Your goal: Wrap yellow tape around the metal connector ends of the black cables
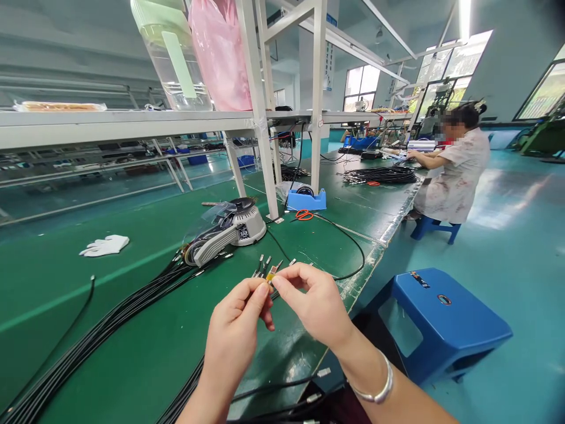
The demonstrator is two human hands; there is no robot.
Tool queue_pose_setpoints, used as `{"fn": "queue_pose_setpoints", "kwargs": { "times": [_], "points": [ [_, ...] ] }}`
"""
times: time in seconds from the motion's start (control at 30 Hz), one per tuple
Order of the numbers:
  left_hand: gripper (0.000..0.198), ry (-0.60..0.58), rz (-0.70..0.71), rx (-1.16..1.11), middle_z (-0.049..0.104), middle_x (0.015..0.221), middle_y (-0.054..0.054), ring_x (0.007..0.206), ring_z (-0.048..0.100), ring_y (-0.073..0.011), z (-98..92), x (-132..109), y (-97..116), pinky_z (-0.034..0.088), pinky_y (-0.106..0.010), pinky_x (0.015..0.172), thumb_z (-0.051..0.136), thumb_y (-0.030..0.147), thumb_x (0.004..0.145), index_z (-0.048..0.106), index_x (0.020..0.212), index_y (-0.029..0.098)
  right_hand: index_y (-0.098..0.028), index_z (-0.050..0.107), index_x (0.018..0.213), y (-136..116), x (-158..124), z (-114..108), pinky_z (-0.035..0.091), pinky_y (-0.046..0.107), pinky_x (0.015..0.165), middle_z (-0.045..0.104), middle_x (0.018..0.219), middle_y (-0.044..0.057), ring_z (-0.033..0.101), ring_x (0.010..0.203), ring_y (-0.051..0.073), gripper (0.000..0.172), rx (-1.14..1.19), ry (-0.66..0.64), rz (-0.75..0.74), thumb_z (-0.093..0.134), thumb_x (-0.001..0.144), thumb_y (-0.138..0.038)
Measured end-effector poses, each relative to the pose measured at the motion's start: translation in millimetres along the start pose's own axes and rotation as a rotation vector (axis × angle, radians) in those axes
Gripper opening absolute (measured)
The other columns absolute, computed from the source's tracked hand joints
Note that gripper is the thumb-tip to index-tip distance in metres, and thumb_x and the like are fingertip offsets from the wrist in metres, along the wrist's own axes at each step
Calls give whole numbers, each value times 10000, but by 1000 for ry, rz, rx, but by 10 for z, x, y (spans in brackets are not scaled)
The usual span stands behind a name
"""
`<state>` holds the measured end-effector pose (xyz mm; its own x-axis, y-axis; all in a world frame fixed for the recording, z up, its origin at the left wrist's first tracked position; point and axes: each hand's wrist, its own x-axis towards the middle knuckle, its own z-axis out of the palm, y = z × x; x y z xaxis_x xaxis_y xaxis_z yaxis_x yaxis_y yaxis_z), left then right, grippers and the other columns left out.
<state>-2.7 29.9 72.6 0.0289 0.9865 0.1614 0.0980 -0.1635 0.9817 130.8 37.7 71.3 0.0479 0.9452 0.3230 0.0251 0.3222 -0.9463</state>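
My left hand (236,324) is closed in a pinch on a small cable connector, mostly hidden by the fingertips. Yellow tape (271,275) shows on the connector, between my two hands. From the right, my right hand (315,303) pinches at the tape with thumb and forefinger. Just beyond the fingers lie several metal-tipped cable ends (261,263). A long bundle of black cables (119,318) runs across the green table to the left. More black cables with silver plugs (323,372) lie below my hands at the table edge.
A grey tape dispenser (249,227) stands behind the cable bundle. Beyond it are a blue tape holder (306,200) and orange-handled scissors (304,215). A white glove (105,245) lies at left. A blue stool (450,306) stands right; a seated co-worker (457,165) is farther back.
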Motion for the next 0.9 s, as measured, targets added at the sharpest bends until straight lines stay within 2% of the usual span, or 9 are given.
{"fn": "queue_pose_setpoints", "kwargs": {
  "times": [0.13, 0.23, 0.33, 0.43, 0.5, 0.6, 0.73, 0.8, 0.9],
  "points": [
    [209, -237, -147, -300, 503, 555, 33, 413, 441, -63, -81, 70, 12, 400, -195, 383, 628, 341, 781, 618, 674, 162, -180, 656, 730, 26, 30, -61, 524, 267, 711, 683, 752, 15, 645, 715, 144, 79, 87, -102, -49, 632, 785, -230],
    [215, -402, -252, -427, 461, 483, 37, 341, 395, -52, -127, 81, 41, 331, -187, 331, 651, 322, 755, 614, 633, 149, -193, 671, 780, 39, 65, -155, 518, 270, 743, 655, 796, 6, 628, 756, 137, 32, 117, -202, -130, 667, 774, -224],
    [243, -591, -320, -505, 391, 397, 61, 281, 409, -66, -135, 54, 14, 280, -172, 304, 670, 334, 733, 580, 604, 148, -207, 690, 875, 59, 125, -234, 514, 272, 727, 629, 824, 9, 602, 742, 129, 129, 206, -368, -268, 713, 751, -236],
    [259, -784, -392, -597, 397, 388, 67, 243, 403, -74, -129, 28, -85, 255, -162, 257, 691, 363, 702, 571, 647, 141, -195, 711, 796, 100, 180, -253, 508, 271, 709, 629, 757, 18, 590, 720, 133, 73, 294, -528, -422, 737, 736, -228],
    [272, -841, -428, -636, 413, 404, 70, 225, 355, -60, -128, 21, -133, 248, -166, 236, 689, 387, 695, 570, 688, 143, -196, 711, 737, 137, 198, -255, 505, 273, 707, 630, 720, 18, 586, 706, 134, 46, 317, -548, -456, 750, 726, -219],
    [285, -764, -403, -487, 391, 433, 84, 255, 272, -27, -111, 23, -77, 226, -160, 258, 652, 418, 731, 544, 688, 158, -204, 724, 769, 181, 211, -320, 503, 287, 727, 649, 756, 26, 597, 734, 142, 41, 327, -520, -404, 737, 742, -232],
    [281, -440, -194, 134, 373, 536, 78, 422, 309, -35, 4, 16, 171, 246, -156, 388, 579, 404, 809, 537, 669, 164, -192, 718, 820, 159, 228, -542, 502, 270, 684, 664, 813, 27, 602, 731, 136, 120, 248, -508, -129, 715, 755, -293],
    [268, -328, -84, 360, 412, 581, 64, 517, 357, -62, 82, 8, 246, 292, -174, 470, 543, 395, 829, 563, 680, 173, -181, 705, 797, 125, 232, -647, 497, 253, 657, 667, 766, 11, 601, 694, 123, 119, 142, -457, 10, 723, 739, -284],
    [237, -324, -85, 416, 497, 658, 49, 595, 442, -104, 151, -3, 211, 371, -216, 560, 512, 419, 829, 614, 846, 206, -169, 680, 773, 109, 224, -740, 498, 250, 659, 668, 695, -6, 614, 663, 116, 115, 50, -385, 122, 722, 729, -266]
  ]
}}
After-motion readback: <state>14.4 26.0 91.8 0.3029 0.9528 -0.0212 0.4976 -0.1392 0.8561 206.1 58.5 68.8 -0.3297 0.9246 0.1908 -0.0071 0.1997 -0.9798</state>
